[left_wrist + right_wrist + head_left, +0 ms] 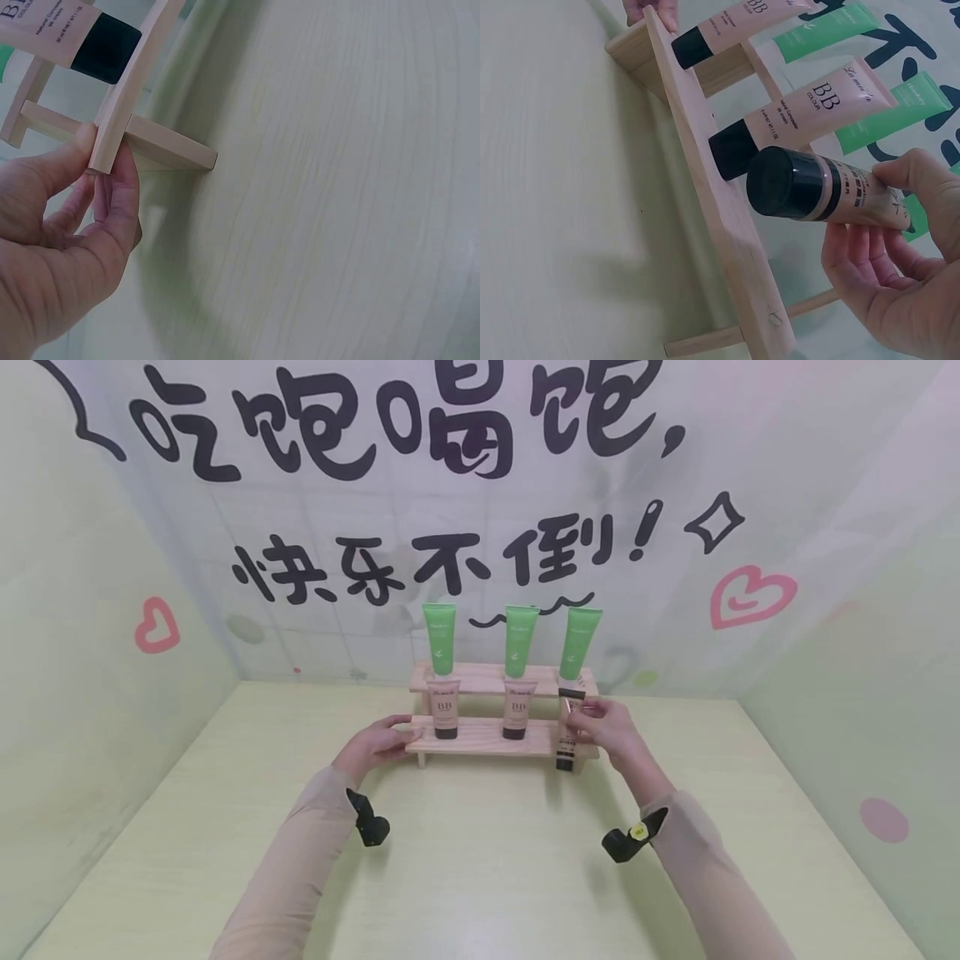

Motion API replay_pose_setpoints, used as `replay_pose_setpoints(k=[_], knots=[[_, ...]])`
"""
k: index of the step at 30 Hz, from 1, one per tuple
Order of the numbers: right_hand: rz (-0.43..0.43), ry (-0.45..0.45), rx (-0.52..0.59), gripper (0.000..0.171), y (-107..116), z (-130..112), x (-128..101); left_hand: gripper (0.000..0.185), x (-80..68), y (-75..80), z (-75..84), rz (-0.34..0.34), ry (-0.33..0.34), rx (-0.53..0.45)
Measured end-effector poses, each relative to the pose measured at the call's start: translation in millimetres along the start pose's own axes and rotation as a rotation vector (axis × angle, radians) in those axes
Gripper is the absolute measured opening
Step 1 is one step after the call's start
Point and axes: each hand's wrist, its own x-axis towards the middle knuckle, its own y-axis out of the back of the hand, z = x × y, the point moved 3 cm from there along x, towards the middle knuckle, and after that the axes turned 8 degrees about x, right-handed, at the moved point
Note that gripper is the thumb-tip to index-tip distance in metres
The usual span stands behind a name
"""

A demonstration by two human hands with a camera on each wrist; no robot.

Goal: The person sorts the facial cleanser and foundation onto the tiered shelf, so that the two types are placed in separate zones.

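Note:
A two-tier wooden rack point(480, 746) stands by the back wall. My left hand point(377, 743) pinches the left end of its lower shelf point(116, 139), thumb above and fingers below. With my right hand point(611, 731) I hold a beige cosmetic tube point(855, 195) between thumb and fingers, its black cap pointing down, in front of the right end of the lower shelf. Two pink BB cream tubes, one on the left point(446, 710) and one mid-shelf point(517, 710), stand on black caps on that shelf. Three green tubes, left point(441, 639), middle point(519, 642) and right point(579, 643), stand on the upper shelf.
Behind the rack rises a pale backdrop point(420, 510) with black lettering and pink hearts. Side panels point(862, 735) close in the light wood-grain table point(480, 868) at left and right. Each wrist wears a black camera, the left one point(367, 820) and the right one point(630, 839).

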Motion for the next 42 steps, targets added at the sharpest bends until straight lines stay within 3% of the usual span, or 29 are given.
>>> replay_pose_setpoints(k=[6,22,28,42], knots=[[0.065,0.059,0.093,0.047,5.9,-6.6,8.0,0.064,1.5,0.3,-0.7,-0.001,-0.007,-0.006],[0.155,0.187,-0.016,0.048,12.3,-2.6,25.1,0.062,2.2,1.9,-2.8,-0.004,-0.008,-0.021],[0.168,0.271,-0.071,0.046,11.0,2.5,28.7,0.063,1.1,2.6,-1.8,-0.012,-0.014,-0.034],[0.120,0.401,-0.023,0.045,3.0,17.3,30.0,0.063,2.5,2.5,-1.4,-0.016,-0.005,-0.040]])
